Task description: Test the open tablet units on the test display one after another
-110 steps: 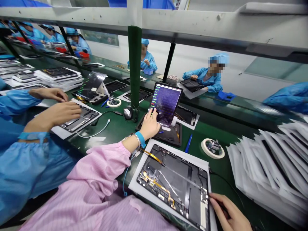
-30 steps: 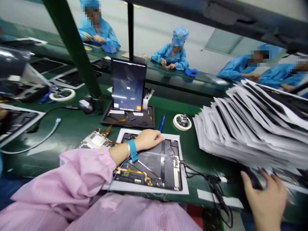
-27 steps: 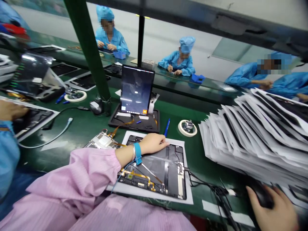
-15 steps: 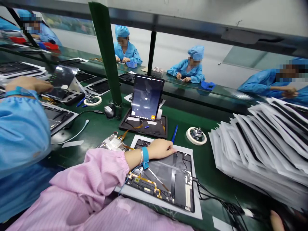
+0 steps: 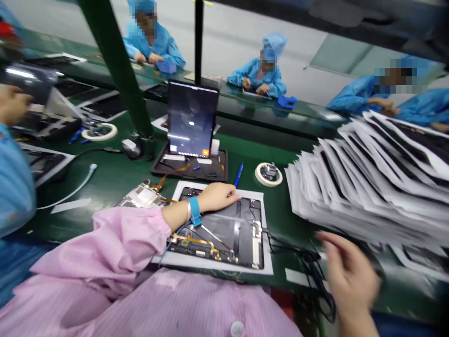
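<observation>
My left hand (image 5: 217,195) lies across the upper part of an opened tablet housing (image 5: 245,210), its fingers loosely bent near the top edge, and I see nothing held in them. Inside the housing are orange flex cables, and white paper (image 5: 268,262) is spread beneath it. A blue strap (image 5: 194,210) circles my left wrist. Out to the right, my right hand (image 5: 351,271) hovers near a bundle of black cables (image 5: 308,255), thumb and index finger apart, slightly blurred. A metal-plated circuit assembly (image 5: 142,194) sits left of the housing, joined by an orange flex cable.
Behind the housing a lit screen (image 5: 192,119) stands in a black tray (image 5: 219,175). A blue pen (image 5: 239,174) and a tape roll (image 5: 268,174) lie nearby. A tall stack of paper-wrapped panels (image 5: 351,182) leans at right. A co-worker's sleeve (image 5: 16,182) is at left.
My right hand has come into fuller view from the lower right. The camera view has shifted, so the bench appears further left and higher. My left hand stays on the housing.
</observation>
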Available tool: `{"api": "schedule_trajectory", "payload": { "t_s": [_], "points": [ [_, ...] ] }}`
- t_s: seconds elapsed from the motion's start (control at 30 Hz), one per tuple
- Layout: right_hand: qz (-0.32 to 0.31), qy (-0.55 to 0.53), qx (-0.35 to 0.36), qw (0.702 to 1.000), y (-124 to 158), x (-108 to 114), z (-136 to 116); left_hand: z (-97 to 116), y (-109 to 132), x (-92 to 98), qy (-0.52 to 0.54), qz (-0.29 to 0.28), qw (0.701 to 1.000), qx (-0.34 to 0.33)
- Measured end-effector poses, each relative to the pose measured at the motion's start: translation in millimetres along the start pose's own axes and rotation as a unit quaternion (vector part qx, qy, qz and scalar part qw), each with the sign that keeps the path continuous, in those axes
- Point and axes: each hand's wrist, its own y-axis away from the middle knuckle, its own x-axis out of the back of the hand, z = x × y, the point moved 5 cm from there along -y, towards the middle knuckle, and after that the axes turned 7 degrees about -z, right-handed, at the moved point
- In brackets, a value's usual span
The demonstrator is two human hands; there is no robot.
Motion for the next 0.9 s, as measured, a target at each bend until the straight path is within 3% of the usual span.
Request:
{"api": "schedule_trajectory", "payload": {
  "t_s": [0.03,0.07,0.1,0.17,0.23,0.3,0.43,0.5,0.63,0.83,0.9],
  "points": [
    [-0.11,-0.049,-0.029,0.992,-7.6,-22.2,-19.6,-0.6,0.3,-0.2,0.003,-0.002,1.0,0.0],
    [-0.233,-0.1,-0.051,0.966,-13.5,-45.9,-36.7,-1.4,0.4,-0.5,0.007,-0.005,1.0,0.001],
    [-0.312,-0.148,-0.074,0.936,-18.8,-64.1,-49.4,-2.3,0.3,-0.8,0.011,-0.009,1.0,0.003],
    [-0.423,-0.236,-0.118,0.867,-26.3,-88.6,-61.8,-3.5,0.2,-1.2,0.015,-0.019,1.0,0.006],
    [-0.485,-0.292,-0.157,0.81,-28.8,-96.1,-61.2,-3.4,0.6,-1.2,0.018,-0.024,1.0,0.005],
    [-0.473,-0.319,-0.19,0.799,-31.2,-88.6,-53.0,-2.8,1.0,-1.0,0.019,-0.024,1.0,0.004],
    [-0.296,-0.393,-0.199,0.847,-37.1,-58.9,-43.4,-2.6,0.8,-1.0,0.016,-0.021,1.0,0.008],
    [-0.256,-0.386,-0.162,0.871,-34.3,-55.1,-48.1,-3.2,0.5,-1.5,0.015,-0.02,1.0,0.009],
    [-0.267,-0.229,-0.074,0.933,-24.8,-69.6,-55.9,-4.0,0.3,-3.1,0.018,-0.024,1.0,0.008],
    [-0.317,-0.231,-0.04,0.919,-18.1,-89.7,-53.8,-4.0,0.2,-3.0,0.018,-0.028,0.999,0.011],
    [-0.303,-0.171,-0.021,0.937,-16.4,-90.2,-59.7,-4.0,0.2,-2.7,0.018,-0.027,0.999,0.014]
  ]
}}
